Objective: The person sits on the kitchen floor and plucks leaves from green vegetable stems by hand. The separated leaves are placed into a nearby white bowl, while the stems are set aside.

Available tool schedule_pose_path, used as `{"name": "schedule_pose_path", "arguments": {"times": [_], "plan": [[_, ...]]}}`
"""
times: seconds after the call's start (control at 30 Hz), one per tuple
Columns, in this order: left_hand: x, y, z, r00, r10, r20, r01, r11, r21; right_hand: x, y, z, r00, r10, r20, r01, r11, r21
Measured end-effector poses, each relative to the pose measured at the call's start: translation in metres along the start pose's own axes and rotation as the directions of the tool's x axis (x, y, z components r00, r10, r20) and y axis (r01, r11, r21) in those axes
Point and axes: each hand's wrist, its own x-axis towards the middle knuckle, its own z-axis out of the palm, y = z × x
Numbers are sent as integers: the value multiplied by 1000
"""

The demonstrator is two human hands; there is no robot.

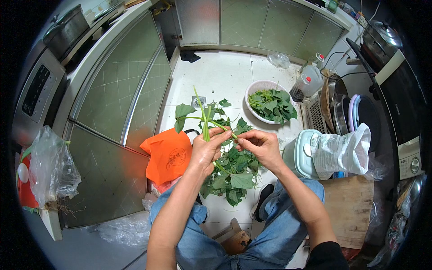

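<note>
My left hand [208,148] holds several pale green leaf stalks [206,125] upright. One longer stem [220,126] crosses them, with a leaf [184,112] at its left end. Thumb and fingertips of my right hand [261,145] pinch the other end of that stem. Below both hands, a heap of leafy green vine cuttings [236,175], like sweet potato greens, lies on the floor between my feet; my hands partly cover it. Farther off to the right, a pale plastic basin [248,101] holds picked leaves and stalks [271,104].
An orange bag [168,155] stands left of the heap by the cabinet doors [111,91]. At right are a lidded plastic bin [300,155], a white sack [341,152], a wooden board [347,209] and plastic jugs [310,79]. A floor drain [199,101] lies beyond my hands.
</note>
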Motion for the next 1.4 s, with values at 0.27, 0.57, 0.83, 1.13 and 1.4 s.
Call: {"name": "schedule_pose_path", "arguments": {"times": [0.27, 0.57, 0.83, 1.13, 1.4], "plan": [[1, -4, 0, 1000, -4, -13, 4, 1000, -12, -4, -6, 8, 985, -170, -41, 151, 944, -293], [-4, -3, -3, 998, -33, 44, 32, 999, 14, -3, -10, 5, 960, -270, 71, 273, 858, -435], [-9, 6, -5, 962, -183, 205, 131, 961, 241, 12, -14, -22, 979, -204, -8, 184, 898, -399], [-6, 9, -7, 969, -190, 155, 159, 968, 194, 10, -17, -41, 989, -132, 63, 146, 921, -362], [-3, 4, -8, 977, -174, 123, 147, 968, 205, -10, -29, -11, 885, -383, 265, 466, 731, -499]]}}
